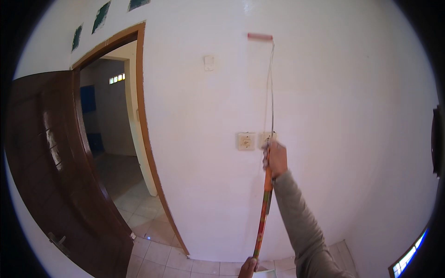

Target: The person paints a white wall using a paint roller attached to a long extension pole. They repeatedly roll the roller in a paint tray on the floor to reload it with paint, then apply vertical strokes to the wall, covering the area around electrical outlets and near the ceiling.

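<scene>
A paint roller with a red cover (260, 36) lies against the upper part of the white wall (201, 180), its thin metal rod running down to an orange grip. My right hand (276, 158) is closed around the upper part of the handle, in front of a wall socket (265, 139). Lower down, at the bottom edge of the view, my left hand (249, 267) holds the patterned extension pole (260, 229). A light switch (246, 141) sits on the wall just left of the socket.
On the left a dark brown door (41, 146) stands open beside an orange-brown door frame (147, 139). White floor tiles (205, 267) run along the wall's foot. Part of a pale tray (266, 274) shows near my left hand. A small wall plate (208, 63) is higher up.
</scene>
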`<state>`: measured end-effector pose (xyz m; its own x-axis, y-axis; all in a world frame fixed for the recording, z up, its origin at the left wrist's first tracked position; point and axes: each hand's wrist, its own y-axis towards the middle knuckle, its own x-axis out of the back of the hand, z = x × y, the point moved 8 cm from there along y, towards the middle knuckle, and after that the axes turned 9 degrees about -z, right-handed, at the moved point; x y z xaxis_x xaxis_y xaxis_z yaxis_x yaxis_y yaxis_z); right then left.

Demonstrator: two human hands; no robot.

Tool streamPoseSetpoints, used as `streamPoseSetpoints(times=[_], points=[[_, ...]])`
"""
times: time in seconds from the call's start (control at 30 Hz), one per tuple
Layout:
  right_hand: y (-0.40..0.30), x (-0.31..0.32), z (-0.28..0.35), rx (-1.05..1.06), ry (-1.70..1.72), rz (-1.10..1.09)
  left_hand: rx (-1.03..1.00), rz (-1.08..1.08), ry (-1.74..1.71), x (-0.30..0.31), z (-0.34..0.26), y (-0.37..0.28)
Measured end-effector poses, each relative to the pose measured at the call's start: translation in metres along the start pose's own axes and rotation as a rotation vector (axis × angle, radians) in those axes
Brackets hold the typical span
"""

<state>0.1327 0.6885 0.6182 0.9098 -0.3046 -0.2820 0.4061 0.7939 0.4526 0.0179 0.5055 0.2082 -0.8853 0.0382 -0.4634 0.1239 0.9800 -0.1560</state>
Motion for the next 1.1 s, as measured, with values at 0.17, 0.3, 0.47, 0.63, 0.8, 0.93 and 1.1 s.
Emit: streamPoseSetpoints(times=[0.17,0.3,0.47,0.63,0.8,0.93,1.1], points=[[0.083,-0.021,0.076,0.117,-0.016,-0.006,-0.268,0.281,0.091,-0.061,-0.091,0.032],[0.136,-0.036,0.142,0.127,-0.081,0.001,-0.367,0.392,0.088,-0.12,-0.166,0.041],[0.147,-0.031,0.164,0.114,-0.149,0.031,-0.329,0.442,0.091,-0.153,-0.166,0.05],[0.11,0.015,0.089,0.085,-0.114,0.061,-0.221,0.392,0.147,-0.127,-0.075,0.048],[0.029,0.05,0.001,-0.008,-0.124,-0.011,-0.177,0.332,0.204,-0.062,0.038,0.039],[-0.031,0.07,-0.056,-0.076,-0.119,0.035,-0.143,0.101,0.179,0.014,0.174,0.046],[-0.09,0.11,-0.129,-0.188,-0.121,0.028,0.183,0.081,0.258,0.064,0.251,0.001]])
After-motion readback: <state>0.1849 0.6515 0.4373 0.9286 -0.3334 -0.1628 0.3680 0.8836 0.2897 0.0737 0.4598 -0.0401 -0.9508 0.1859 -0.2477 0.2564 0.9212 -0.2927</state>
